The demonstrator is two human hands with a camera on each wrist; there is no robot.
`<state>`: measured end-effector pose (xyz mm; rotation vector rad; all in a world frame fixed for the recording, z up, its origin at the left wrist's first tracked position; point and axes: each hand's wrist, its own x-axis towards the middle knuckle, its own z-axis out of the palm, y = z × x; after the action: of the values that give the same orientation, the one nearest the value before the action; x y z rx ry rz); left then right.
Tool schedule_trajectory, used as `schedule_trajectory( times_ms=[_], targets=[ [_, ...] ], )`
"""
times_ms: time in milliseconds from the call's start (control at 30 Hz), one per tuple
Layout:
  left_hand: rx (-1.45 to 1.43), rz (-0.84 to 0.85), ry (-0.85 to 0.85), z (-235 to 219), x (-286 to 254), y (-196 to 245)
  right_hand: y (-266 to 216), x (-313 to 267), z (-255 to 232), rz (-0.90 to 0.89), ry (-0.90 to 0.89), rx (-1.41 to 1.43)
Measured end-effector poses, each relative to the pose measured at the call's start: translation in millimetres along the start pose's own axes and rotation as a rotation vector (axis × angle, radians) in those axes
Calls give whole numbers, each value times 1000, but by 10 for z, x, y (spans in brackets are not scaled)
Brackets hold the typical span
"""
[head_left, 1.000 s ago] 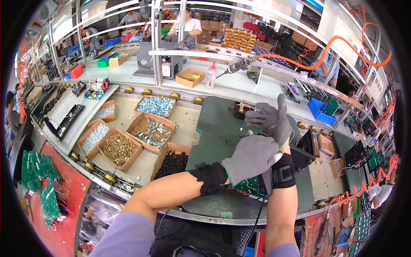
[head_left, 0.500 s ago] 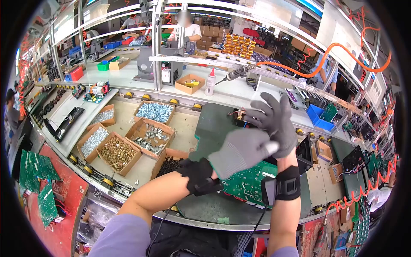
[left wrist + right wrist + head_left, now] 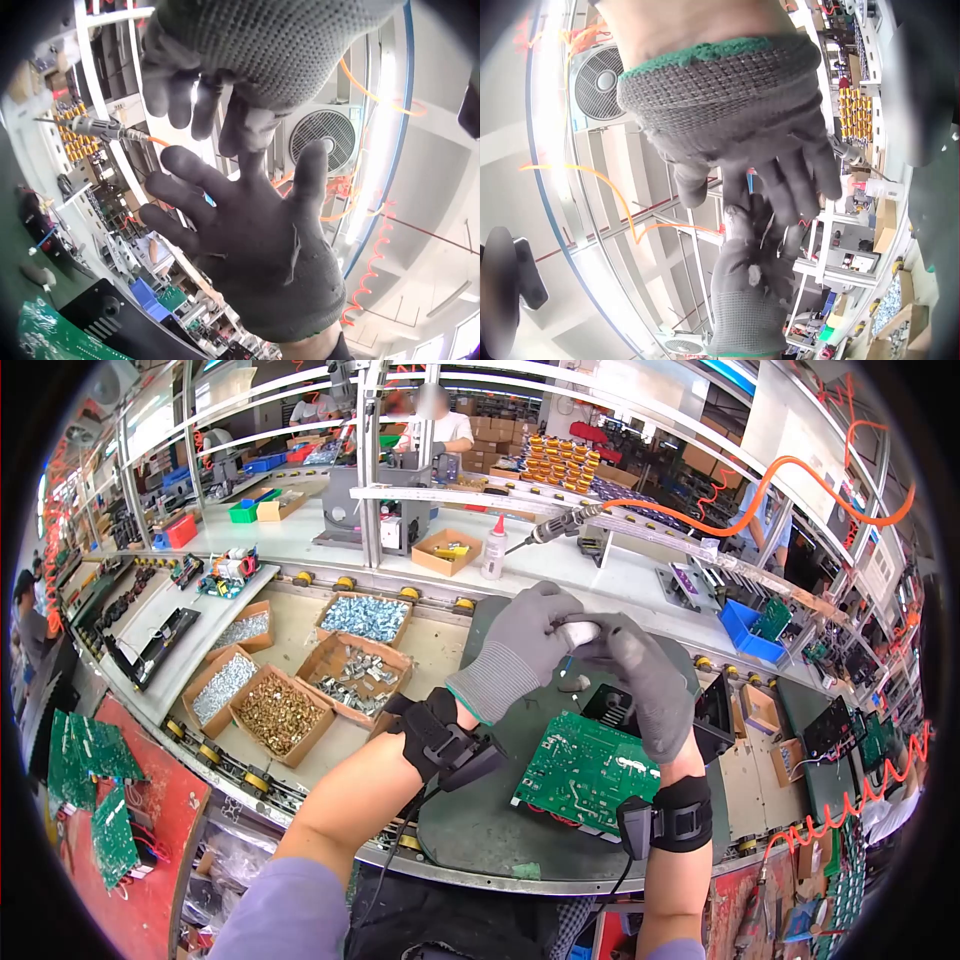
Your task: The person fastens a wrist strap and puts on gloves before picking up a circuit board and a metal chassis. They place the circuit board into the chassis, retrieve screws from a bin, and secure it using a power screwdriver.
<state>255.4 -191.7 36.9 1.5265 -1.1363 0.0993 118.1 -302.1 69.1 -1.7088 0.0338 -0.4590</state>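
Both hands wear grey knitted gloves and meet above the bench in the head view. My left hand [image 3: 525, 645] pinches the end of a finger of the right glove between its whitish-tipped thumb and its fingers. My right hand [image 3: 645, 680] has its fingers spread and stretched out, its palm showing in the left wrist view. Below them a green circuit board [image 3: 585, 775] lies on a dark green mat [image 3: 470, 820]. Behind that board is a black slotted panel [image 3: 608, 705], partly covered by my right hand. A small grey lump [image 3: 573, 683] sits near it.
Open cartons of blue-silver parts [image 3: 362, 618], metal clips [image 3: 355, 675] and brass pieces [image 3: 275, 713] stand to the left. A power screwdriver [image 3: 560, 525] on an orange hose hangs beside a red-capped bottle [image 3: 494, 550]. A blue bin [image 3: 750, 632] is at right.
My left hand has moved from the right wrist and palm out to the right hand's fingertip. The right hand has come down from its raised pose. More of the circuit board shows.
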Motion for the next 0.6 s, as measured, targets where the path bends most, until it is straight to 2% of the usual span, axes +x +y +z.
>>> schedule_trajectory(
  times_ms=[67, 100, 133, 167, 200, 233, 267, 300, 367, 400, 433, 500, 533, 600],
  targets=[
    [-28, 50, 12, 25, -26, 102, 20, 53, 71, -70, 115, -71],
    [173, 189, 192, 47, -57, 174, 72, 103, 5, -70, 128, -72],
    [372, 330, 375, 62, -85, 300, 147, 173, -98, -126, 230, -562],
    [363, 337, 366, 90, -135, 437, 128, 196, -127, -173, 325, -1053],
    [408, 341, 162, 125, -210, 579, 84, 152, -98, -137, 340, -1127],
    [452, 340, -39, 174, -268, 651, 147, 61, -81, -427, 386, -1139],
    [480, 266, -83, 258, -288, 663, 153, 119, -80, -324, 350, -1228],
    [479, 264, -86, 272, -287, 613, 137, 180, -48, -220, 309, -1313],
    [325, 143, -228, 273, -224, 479, 125, 124, -8, -272, 332, -1347],
    [325, 143, -236, 274, -210, 436, 128, 85, 4, -318, 352, -1383],
    [316, 160, -271, 269, -196, 410, 108, 98, 2, -312, 354, -1381],
    [310, 180, -308, 262, -193, 417, 38, 196, -19, -147, 269, -1509],
    [313, 222, -289, 258, -206, 441, 49, 209, -34, -146, 273, -1507],
    [316, 264, -271, 272, -232, 453, 99, 243, -72, -282, 307, -1566]
  ],
)
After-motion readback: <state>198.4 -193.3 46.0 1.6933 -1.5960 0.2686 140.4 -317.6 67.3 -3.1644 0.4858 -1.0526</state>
